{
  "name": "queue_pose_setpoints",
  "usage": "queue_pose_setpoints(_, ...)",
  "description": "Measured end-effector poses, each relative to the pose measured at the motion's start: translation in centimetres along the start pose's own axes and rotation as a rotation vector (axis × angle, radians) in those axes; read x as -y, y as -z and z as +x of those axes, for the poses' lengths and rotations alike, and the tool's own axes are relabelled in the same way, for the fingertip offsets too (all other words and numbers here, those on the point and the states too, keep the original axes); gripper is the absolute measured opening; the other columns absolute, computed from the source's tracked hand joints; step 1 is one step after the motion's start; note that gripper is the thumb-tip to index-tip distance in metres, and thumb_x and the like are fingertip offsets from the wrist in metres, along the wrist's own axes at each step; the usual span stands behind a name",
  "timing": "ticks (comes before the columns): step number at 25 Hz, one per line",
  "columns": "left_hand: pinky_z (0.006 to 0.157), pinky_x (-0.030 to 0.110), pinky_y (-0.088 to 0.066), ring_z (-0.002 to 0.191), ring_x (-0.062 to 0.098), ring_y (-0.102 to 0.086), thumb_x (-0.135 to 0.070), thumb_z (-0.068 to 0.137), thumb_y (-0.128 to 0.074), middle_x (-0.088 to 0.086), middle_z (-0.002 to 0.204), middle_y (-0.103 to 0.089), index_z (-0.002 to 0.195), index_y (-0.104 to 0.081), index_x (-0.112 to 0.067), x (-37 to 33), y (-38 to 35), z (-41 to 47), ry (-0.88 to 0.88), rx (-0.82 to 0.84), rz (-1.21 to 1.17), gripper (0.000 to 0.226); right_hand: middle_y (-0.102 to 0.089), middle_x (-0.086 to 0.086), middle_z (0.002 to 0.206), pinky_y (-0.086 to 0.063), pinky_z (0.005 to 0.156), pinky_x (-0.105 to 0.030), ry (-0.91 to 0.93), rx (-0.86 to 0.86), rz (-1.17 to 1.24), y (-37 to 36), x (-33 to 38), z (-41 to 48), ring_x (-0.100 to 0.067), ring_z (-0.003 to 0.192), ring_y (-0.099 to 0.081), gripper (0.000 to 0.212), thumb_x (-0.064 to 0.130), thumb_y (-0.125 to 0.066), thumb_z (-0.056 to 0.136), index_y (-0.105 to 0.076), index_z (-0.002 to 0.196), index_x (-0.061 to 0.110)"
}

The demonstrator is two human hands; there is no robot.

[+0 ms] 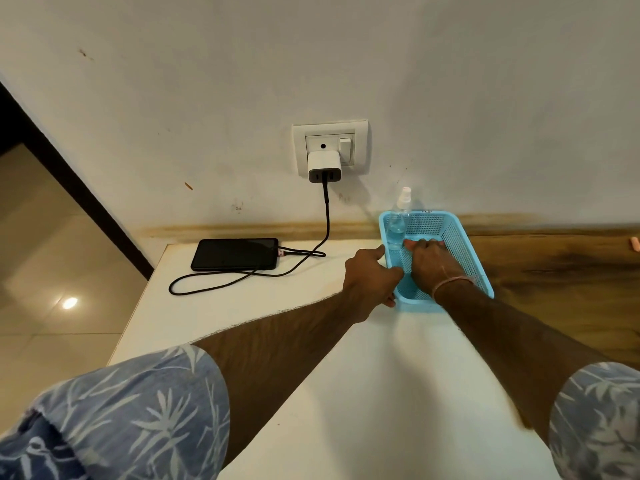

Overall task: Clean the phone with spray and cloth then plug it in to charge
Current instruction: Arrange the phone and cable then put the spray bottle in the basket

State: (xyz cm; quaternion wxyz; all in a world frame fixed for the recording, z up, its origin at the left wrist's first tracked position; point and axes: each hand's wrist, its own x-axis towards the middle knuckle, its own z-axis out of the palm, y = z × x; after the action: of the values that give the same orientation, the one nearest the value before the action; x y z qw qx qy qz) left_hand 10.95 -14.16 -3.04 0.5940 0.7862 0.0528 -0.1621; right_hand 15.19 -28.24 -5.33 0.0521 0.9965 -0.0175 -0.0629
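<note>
One white wall-side table [381, 375] bears a blue basket [465, 245]; left hand [370, 275] grips its rim, right hand [433, 261] unclear.

Glossy black phone [234, 254]; perforated blue plastic basket [450, 237]; clear plastic spray bottle [398, 223]; smooth matt white table [346, 341]; grained wood counter [561, 265]; shiny tiled floor [52, 271]

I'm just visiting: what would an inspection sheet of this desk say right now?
Surface: white tabletop, wood-grain counter on its right.
Job's things: phone lies flat, cable plugged in; spray bottle upright in far left corner of blue basket; pinkish cloth in basket.
Clutter: small pink item on the counter.
Hands: left hand grips basket rim; right hand inside basket, over cloth, grip unclear.
Cables: black cable loops from charger in wall socket to phone.
Surroundings: marked white wall, tiled floor left.
</note>
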Motion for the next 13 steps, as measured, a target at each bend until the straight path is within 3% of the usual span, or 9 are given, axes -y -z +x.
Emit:
queue_pose_setpoints(6, 0.051, 0.029, -0.061, 0.088, 0.031, -0.075, -0.013, 0.088, -0.071, 0.016, 0.127, -0.068, 0.152, -0.04, -0.014, 0.1, -0.2, 0.0, -0.009, -0.02, 0.004, 0.071, -0.046, -0.023, 0.134, -0.036, 0.108, -0.051, -0.046, 0.023, 0.063, -0.6, 0.1, 0.9, -0.04, 0.128, -0.041, 0.042, 0.014, -0.037, 0.099, -0.035, 0.139, 0.005)
queue_pose_setpoints(10, 0.049, 0.025, -0.059, 0.089, 0.029, -0.075, -0.016, 0.09, -0.072, 0.015, 0.127, -0.068, 0.152, -0.04, -0.015, 0.1, -0.2, 0.1, -0.007, -0.024, -0.01, 0.07, -0.011, -0.026, 0.157, -0.01, 0.119, -0.051, -0.135, 0.102, 0.254, -1.0, 0.5, 0.9, -0.042, 0.146, -0.009, 0.063, 0.03, -0.034, 0.102, -0.008, 0.15, -0.001)
queue_pose_setpoints(13, 0.049, 0.024, -0.059, 0.088, 0.027, -0.075, -0.021, 0.09, -0.073, 0.013, 0.123, -0.07, 0.152, -0.039, -0.016, 0.2, -0.3, 0.0, -0.003, -0.029, -0.021, 0.071, 0.001, -0.021, 0.16, -0.001, 0.12, -0.049, -0.094, 0.111, 0.312, -1.2, 0.1, 0.7, -0.039, 0.148, 0.002, 0.072, 0.046, -0.033, 0.1, -0.001, 0.152, 0.007)
